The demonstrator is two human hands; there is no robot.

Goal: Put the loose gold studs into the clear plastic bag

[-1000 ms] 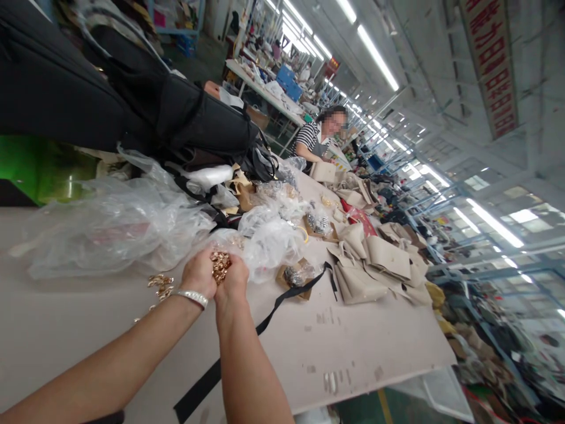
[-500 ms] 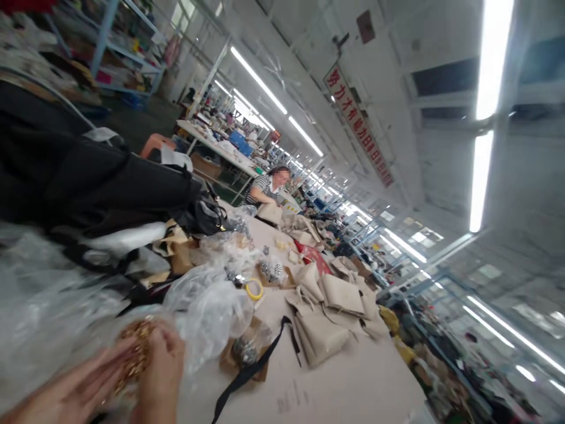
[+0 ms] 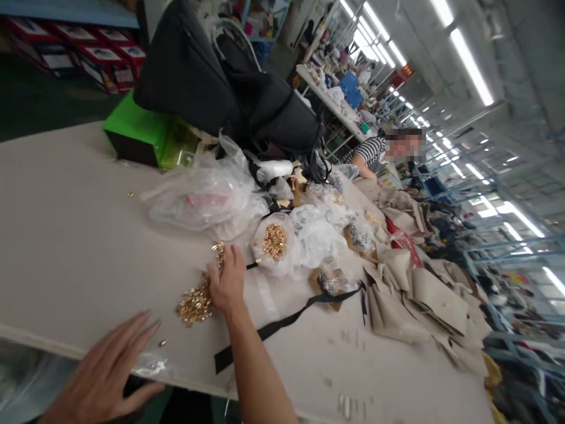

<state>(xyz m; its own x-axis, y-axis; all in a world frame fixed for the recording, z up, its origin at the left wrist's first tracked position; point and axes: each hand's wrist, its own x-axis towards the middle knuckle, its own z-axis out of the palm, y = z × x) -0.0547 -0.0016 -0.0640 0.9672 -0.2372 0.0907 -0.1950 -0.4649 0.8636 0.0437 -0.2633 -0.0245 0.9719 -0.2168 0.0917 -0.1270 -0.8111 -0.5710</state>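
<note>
1. The pile of gold fittings (image 3: 197, 300) lies on the bench (image 3: 66, 235) near its front edge, touching the right hand (image 3: 227, 282) on that hand's left side and just under its fingers.
2. The pile is stretched out, with its long axis running from the near-left up toward the far-right; a thin tail of pieces reaches past the right fingertips.
3. The right hand lies palm down with fingers loosely curled over the far end of the pile; it rests on the pieces and is not clenched around them.
4. The left hand (image 3: 110, 368) is spread flat, fingers splayed and holding nothing, at the front edge of the bench, near the pile but apart from it. The right hand is the nearer one.
5. The fittings are small, shiny, brass-coloured metal parts, heaped loosely; single shapes are too small to tell. One stray piece (image 3: 163, 342) lies between the left hand and the pile.
6. Further in, just beyond the right hand, a clear plastic bag (image 3: 274, 244) holds more of the same gold pieces.
</note>
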